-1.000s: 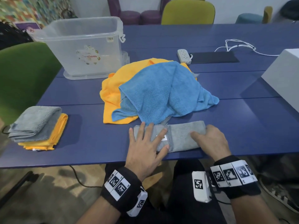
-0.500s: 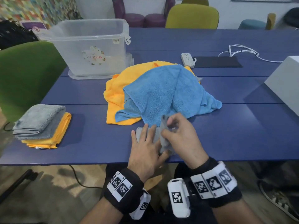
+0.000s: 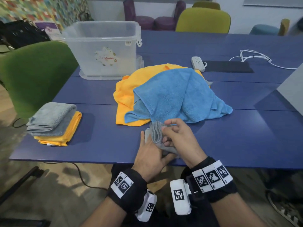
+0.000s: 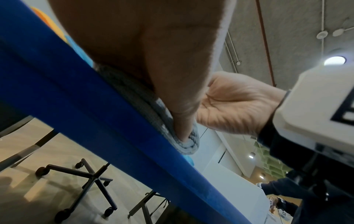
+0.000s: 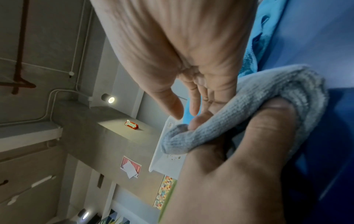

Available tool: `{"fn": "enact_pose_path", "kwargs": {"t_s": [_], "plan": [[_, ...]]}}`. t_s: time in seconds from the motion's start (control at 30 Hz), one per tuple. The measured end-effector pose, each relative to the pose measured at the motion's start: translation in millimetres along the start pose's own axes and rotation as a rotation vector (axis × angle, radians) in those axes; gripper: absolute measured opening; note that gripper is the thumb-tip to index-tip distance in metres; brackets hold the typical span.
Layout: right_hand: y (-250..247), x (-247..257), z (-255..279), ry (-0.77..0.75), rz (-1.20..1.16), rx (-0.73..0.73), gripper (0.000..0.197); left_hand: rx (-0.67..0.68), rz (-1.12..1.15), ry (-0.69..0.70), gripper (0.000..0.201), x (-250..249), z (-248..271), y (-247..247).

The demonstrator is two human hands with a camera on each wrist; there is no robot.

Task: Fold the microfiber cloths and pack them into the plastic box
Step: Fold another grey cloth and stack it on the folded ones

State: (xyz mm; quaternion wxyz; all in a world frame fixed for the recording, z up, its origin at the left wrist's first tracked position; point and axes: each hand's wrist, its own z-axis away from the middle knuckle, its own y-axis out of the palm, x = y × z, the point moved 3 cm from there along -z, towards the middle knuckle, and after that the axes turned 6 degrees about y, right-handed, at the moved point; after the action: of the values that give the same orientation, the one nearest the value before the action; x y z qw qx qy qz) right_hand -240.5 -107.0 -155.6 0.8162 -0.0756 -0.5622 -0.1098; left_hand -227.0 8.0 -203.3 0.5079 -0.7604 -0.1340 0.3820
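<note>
The blue table (image 3: 246,145) carries everything; at its far left stands the clear plastic box (image 3: 105,51); in the middle lies a loose heap — a blue cloth (image 3: 177,97) over an orange cloth (image 3: 127,89); near the left edge sits a folded stack (image 3: 54,123), grey on orange; at the near edge lies the grey cloth (image 3: 156,133) — the left hand (image 3: 150,154) presses flat on it with straight fingers, while the right hand (image 3: 178,138) pinches its lifted end.
</note>
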Motion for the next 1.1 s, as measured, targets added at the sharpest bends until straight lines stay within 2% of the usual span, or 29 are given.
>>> {"fn": "enact_pose_path", "kwargs": {"t_s": [0.07,0.17,0.3,0.37,0.43,0.5,0.57,0.67,0.73,0.83,0.9,1.0,1.1], "plan": [[-2.5,-3.1,-2.6,0.045,-0.09,0.026,0.012,-0.012,0.039,-0.022,0.068,1.6,0.6,-0.5],[-7.1,-10.8,-7.1,0.045,-0.1,0.052,0.019,-0.04,0.143,-0.116,0.105,9.8,5.5,-5.5],[-7.2,-19.7,-8.8,-0.031,0.052,0.078,0.033,-0.098,0.261,-0.33,0.148,16.8,21.6,-31.6],[-4.5,-21.6,-10.2,-0.105,0.229,0.044,0.033,-0.095,0.248,-0.423,0.152,18.8,25.6,-40.9],[0.0,-20.9,-10.8,-0.209,0.518,-0.013,0.034,-0.08,0.256,-0.48,0.13,23.2,24.4,-42.3],[4.8,-18.9,-8.4,-0.279,0.751,-0.059,0.037,-0.07,0.289,-0.487,0.088,25.5,21.8,-42.9],[7.7,-17.9,-4.5,-0.314,0.85,-0.066,0.039,-0.049,0.345,-0.485,0.064,28.3,20.3,-42.3],[9.0,-19.5,-0.5,-0.381,0.944,-0.048,0.038,-0.035,0.466,-0.551,0.043,35.9,17.8,-39.3],[7.9,-21.7,0.9,-0.411,0.959,-0.042,0.035,-0.044,0.606,-0.623,0.036,39.7,14.1,-39.4],[6.7,-25.1,0.9,-0.458,0.962,-0.043,0.037,-0.039,0.679,-0.707,0.036,38.3,8.7,-40.1],[6.2,-26.6,-0.5,-0.473,0.958,-0.045,0.039,-0.075,0.632,-0.713,0.041,33.8,6.7,-40.5],[5.4,-27.2,-2.8,-0.477,0.961,-0.058,0.042,-0.109,0.409,-0.665,0.042,26.8,5.5,-41.0],[0.7,-25.1,-1.9,-0.494,0.913,-0.047,0.039,-0.148,0.427,-0.656,0.037,29.3,7.2,-40.9]]}}
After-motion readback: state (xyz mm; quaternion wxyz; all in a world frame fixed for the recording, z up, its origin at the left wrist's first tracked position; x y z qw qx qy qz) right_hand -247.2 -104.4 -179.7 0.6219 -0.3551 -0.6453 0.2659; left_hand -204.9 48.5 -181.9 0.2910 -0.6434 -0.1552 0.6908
